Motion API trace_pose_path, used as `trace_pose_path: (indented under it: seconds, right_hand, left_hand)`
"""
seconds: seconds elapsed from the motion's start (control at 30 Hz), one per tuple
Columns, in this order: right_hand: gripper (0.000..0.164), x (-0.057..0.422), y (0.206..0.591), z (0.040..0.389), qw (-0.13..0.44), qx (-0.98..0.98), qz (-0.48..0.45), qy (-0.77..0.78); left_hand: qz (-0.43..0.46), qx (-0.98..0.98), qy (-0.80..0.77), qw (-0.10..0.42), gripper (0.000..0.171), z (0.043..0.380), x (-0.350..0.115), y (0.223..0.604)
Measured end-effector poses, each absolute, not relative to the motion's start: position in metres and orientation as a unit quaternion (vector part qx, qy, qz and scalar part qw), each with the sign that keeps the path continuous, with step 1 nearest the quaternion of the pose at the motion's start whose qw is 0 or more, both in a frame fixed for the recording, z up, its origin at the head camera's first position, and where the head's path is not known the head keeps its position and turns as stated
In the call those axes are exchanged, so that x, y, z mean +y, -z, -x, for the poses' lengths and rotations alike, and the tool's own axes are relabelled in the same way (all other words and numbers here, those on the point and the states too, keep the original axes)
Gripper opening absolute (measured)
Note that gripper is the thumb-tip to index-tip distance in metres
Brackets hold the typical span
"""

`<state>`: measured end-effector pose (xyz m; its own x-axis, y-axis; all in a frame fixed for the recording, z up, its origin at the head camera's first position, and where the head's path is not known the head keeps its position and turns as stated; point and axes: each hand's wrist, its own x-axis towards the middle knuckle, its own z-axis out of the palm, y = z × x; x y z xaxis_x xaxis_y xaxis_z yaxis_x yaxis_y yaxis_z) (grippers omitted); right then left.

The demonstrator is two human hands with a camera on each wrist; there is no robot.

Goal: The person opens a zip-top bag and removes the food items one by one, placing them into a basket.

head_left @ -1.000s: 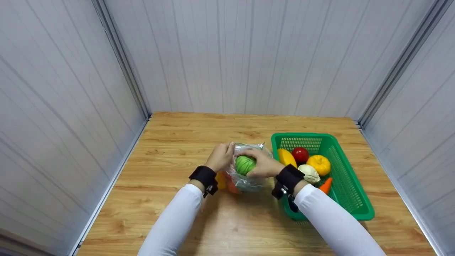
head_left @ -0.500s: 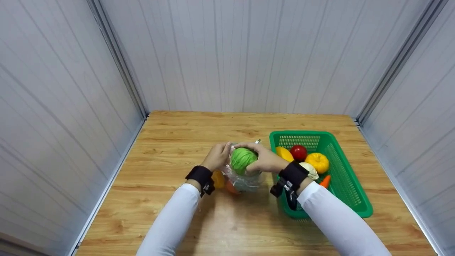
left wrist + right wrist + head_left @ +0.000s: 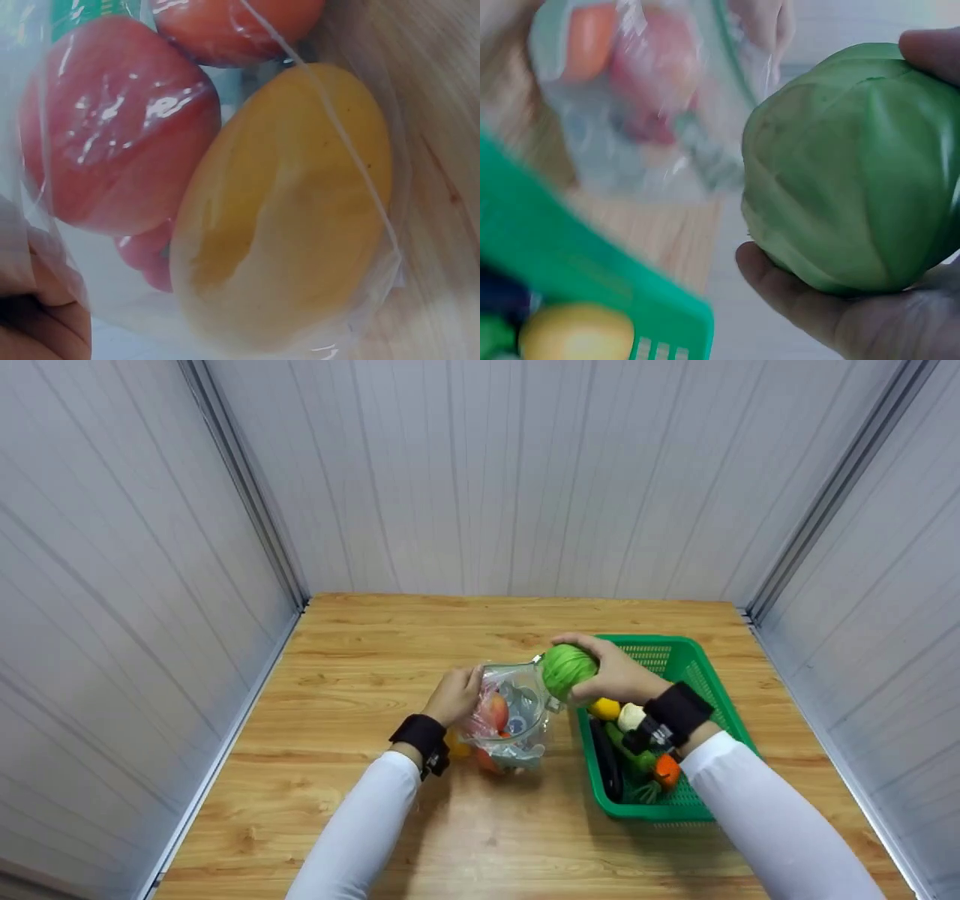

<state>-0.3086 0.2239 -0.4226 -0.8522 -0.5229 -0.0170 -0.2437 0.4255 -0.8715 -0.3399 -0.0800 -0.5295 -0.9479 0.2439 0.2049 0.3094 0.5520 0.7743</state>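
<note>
In the head view my right hand (image 3: 619,671) holds a round green cabbage (image 3: 568,670) between thumb and fingers, beside the bag's mouth and near the basket's left rim. The cabbage (image 3: 847,169) fills the right side of the right wrist view. My left hand (image 3: 454,695) grips the edge of a clear plastic bag (image 3: 525,750), whose mouth stands wide. Inside it are a reddish peach-like fruit (image 3: 120,124), a yellow mango-like fruit (image 3: 292,202) and an orange-red round one (image 3: 244,26). Smaller contents are too blurred to tell.
Right of the bag stands a green plastic basket (image 3: 724,697). It contains a dark eggplant (image 3: 606,761), a whitish vegetable (image 3: 631,717), a yellow piece (image 3: 604,709), an orange carrot-like piece (image 3: 667,771) and green vegetables. My right forearm hides part of it. Panel walls enclose the wooden table (image 3: 337,780).
My right hand has drawn the cabbage out of the bag's mouth and carried it right, towards the basket. My left hand has stayed on the bag's edge.
</note>
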Motion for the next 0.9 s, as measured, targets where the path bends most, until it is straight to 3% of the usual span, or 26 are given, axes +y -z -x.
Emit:
trace_pose_path:
  seconds: [0.5, 0.67, 0.9]
  right_hand:
    - [0.086, 0.306, 0.433, 0.302, 0.129, 0.924, 0.221, 0.284]
    - [0.082, 0.325, 0.438, 0.295, 0.142, 0.941, 0.206, 0.229]
    - [0.087, 0.342, 0.448, 0.29, 0.161, 0.95, 0.195, 0.181]
  left_hand:
    - [0.156, -0.883, 0.44, 0.047, 0.048, 0.333, -0.078, 0.529]
    - [0.153, -0.882, 0.445, 0.042, 0.047, 0.331, -0.075, 0.529]
    - [0.146, -0.879, 0.453, 0.035, 0.047, 0.33, -0.073, 0.529]
